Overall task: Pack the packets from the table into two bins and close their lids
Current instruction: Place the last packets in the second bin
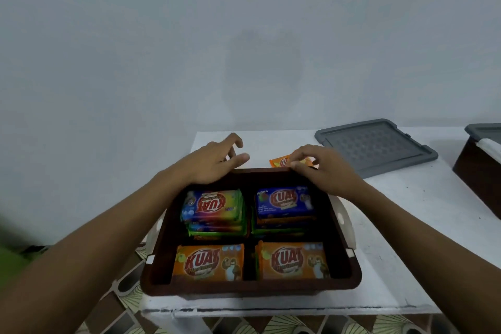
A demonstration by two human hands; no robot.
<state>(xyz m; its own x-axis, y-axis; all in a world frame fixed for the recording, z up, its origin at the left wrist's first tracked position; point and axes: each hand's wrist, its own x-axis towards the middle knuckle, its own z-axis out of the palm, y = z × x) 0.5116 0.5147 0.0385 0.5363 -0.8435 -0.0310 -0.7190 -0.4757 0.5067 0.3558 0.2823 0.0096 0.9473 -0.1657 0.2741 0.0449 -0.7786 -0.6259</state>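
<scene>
Surface: I see a white painted table (420,225), scuffed and chipped along its near edge, standing against the wall.
Room: a bare pale grey-blue wall (244,49) fills the upper view; a patterned tile floor (130,298) shows below and left of the table.
Main bin: a dark brown plastic bin (252,286) sits at the table's near left, lid off.
Contents: four stacks fill it. Two blue-topped packet stacks (212,205) lie at the back, and two orange-topped packet stacks (210,262) at the front.
Right hand: my view has the right hand (322,171) over the bin's far rim, thumb and fingertips pinching a small orange foil packet (280,162).
Loose packet: it lies on the table just beyond that rim.
Left hand: the left hand (217,163) hovers at the far left corner, fingers loosely curled and apart, holding nothing.
Lid: a flat grey plastic lid (376,146) lies on the table, back right.
Other bin: a second dark bin (477,173) with a grey top stands at the right edge, cut off by the frame.
</scene>
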